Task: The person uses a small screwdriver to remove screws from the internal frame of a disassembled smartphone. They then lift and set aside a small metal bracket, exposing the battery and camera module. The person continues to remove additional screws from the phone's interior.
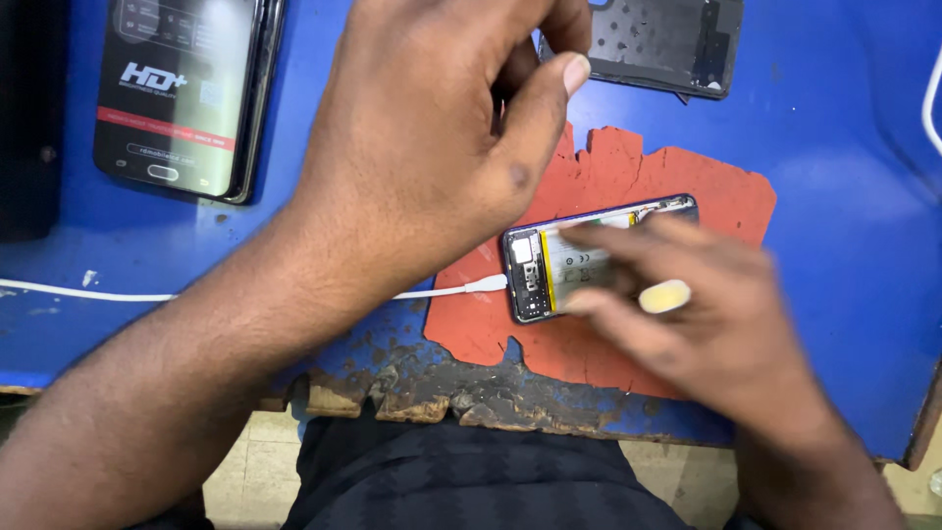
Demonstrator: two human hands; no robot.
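An opened phone point(535, 265) with its back off, showing the battery and circuit board, lies on a red mat point(706, 191). My right hand point(706, 314), blurred, grips it with the fingers over the battery and the thumb at the near edge. A white cable point(461, 290) is plugged into the phone's left end. My left hand point(422, 147) reaches across above the phone. Its thumb and fingers are pinched together at the corner of a black back cover point(667, 44). Whether they hold anything is hidden.
A blue worktable point(844, 255) has a chipped, worn front edge point(471, 397). A black phone with a printed screen film point(182, 93) lies at the back left, beside a dark object point(29, 118). Another white cable point(930, 98) shows at the right edge.
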